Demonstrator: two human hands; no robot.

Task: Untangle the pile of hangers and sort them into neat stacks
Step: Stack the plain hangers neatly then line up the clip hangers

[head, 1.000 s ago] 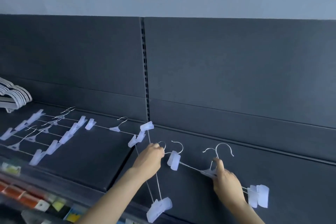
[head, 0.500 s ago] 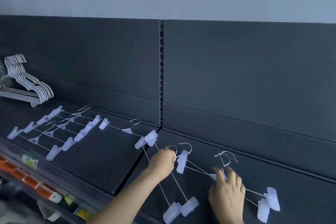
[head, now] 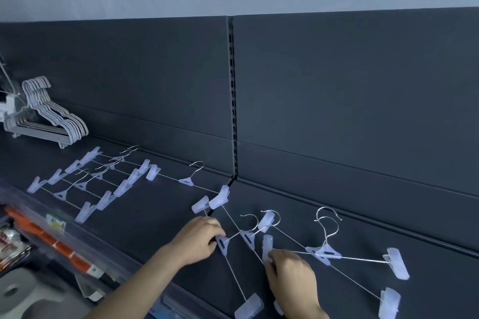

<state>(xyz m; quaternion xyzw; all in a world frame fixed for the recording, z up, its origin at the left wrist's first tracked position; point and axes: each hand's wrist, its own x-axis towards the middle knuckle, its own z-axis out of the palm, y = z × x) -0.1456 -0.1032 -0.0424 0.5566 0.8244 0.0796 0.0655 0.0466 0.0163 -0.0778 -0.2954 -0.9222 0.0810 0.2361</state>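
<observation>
Several clear clip hangers with thin metal bars lie tangled on the dark shelf (head: 160, 217). My left hand (head: 199, 237) pinches the centre piece of one clip hanger (head: 223, 244) whose bar runs down to a clip (head: 248, 306). My right hand (head: 291, 277) holds the clip end (head: 267, 247) of a second hanger (head: 324, 254) lying to the right. A single clip hanger (head: 186, 181) lies behind my left hand. Further left, a spread row of clip hangers (head: 88, 184) rests on the shelf. A stack of white plastic hangers (head: 49, 122) lies at the far left.
The shelf's dark back panel (head: 337, 111) rises behind, split by a slotted upright (head: 232, 101). Below the front edge runs a price rail (head: 55, 225) with orange packages (head: 39, 230) on a lower shelf. A grey stool (head: 28, 295) stands at bottom left.
The view has shifted left and down. My right hand moved from the right hanger's centre to its left clip. My left hand slid down onto a hanger's centre piece.
</observation>
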